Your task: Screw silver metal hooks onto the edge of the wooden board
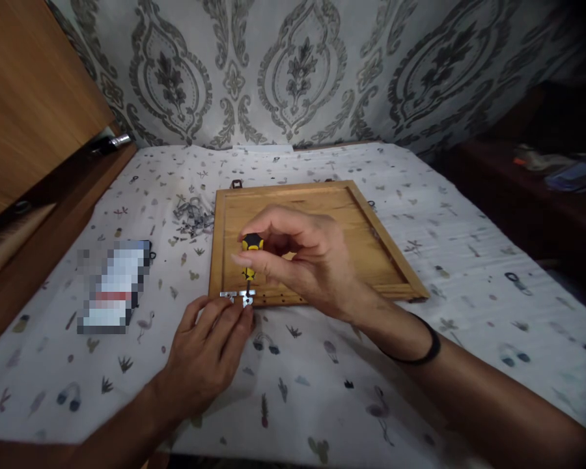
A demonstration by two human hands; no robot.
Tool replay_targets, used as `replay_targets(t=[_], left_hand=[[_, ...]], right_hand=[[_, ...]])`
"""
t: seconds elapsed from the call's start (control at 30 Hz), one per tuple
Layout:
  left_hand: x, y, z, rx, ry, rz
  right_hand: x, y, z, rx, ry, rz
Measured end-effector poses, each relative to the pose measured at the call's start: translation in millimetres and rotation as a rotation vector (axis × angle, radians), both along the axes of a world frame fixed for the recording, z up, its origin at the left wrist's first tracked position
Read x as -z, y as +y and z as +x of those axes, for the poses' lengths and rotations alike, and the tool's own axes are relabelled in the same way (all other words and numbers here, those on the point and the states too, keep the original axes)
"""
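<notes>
Nearest the camera, the lower right of the frame is crossed by the right forearm (493, 397), with a dark band (427, 348) worn at the wrist. A yellow and black screwdriver (252, 243) is gripped upright between the thumb and fingers of the right hand (307, 260), its shaft pointed down at a small metal plate (247, 298) on the near edge of a framed wooden board (351, 228). Just beside it, a second metal plate (227, 296) is partly covered by the left hand (208, 352), which is laid palm down with fingers bent and close together; whether anything is gripped under them cannot be told.

The board is set in the middle of the frame on a patterned tablecloth (322, 404), its centre partly blocked by the right hand. Loose metal pieces (194, 215) are heaped near its left side. At left of the frame, a pixelated object (114, 286) is seen on the cloth. The upper left is filled by wooden furniture (34, 91), the top by a patterned wall (234, 39).
</notes>
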State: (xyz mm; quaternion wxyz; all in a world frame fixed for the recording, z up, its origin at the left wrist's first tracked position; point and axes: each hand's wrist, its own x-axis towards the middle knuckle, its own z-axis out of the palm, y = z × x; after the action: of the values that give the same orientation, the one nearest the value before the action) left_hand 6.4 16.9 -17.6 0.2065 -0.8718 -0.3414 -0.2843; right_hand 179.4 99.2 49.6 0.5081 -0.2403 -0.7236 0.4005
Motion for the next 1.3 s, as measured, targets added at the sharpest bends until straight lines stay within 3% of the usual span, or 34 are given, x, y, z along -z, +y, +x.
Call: replay_targets(t=[0.13, 0.37, 0.6, 0.87, 1.07, 1.3], left_hand=[[-1.4, -0.6, 0.2, -0.008, -0.001, 0.012], [-3.0, -1.4, -1.5, 0.01, 0.015, -0.031], [-2.8, -1.5, -0.1, -0.006, 0.016, -0.059], [-5.4, -0.5, -2.6, 0.027, 0.017, -0.095], [-3.3, -1.3, -5.4, 0.042, 0.001, -0.122], [-4.6, -1.3, -4.9, 0.059, -0.004, -0.134]], right_hand=[[-4.0, -2.5, 2.8, -0.019, -0.046, -0.035], [-12.9, -1.1, 13.7, -0.221, -0.137, -0.071], [-13.6, 0.7, 14.1, -0.298, -0.126, -0.118], [-14.2, -0.4, 14.9, -0.241, -0.176, -0.19], [-10.8, 1.2, 13.7, -0.211, -0.177, -0.16], [-7.3, 5.7, 13.0, -0.098, -0.17, 0.046]])
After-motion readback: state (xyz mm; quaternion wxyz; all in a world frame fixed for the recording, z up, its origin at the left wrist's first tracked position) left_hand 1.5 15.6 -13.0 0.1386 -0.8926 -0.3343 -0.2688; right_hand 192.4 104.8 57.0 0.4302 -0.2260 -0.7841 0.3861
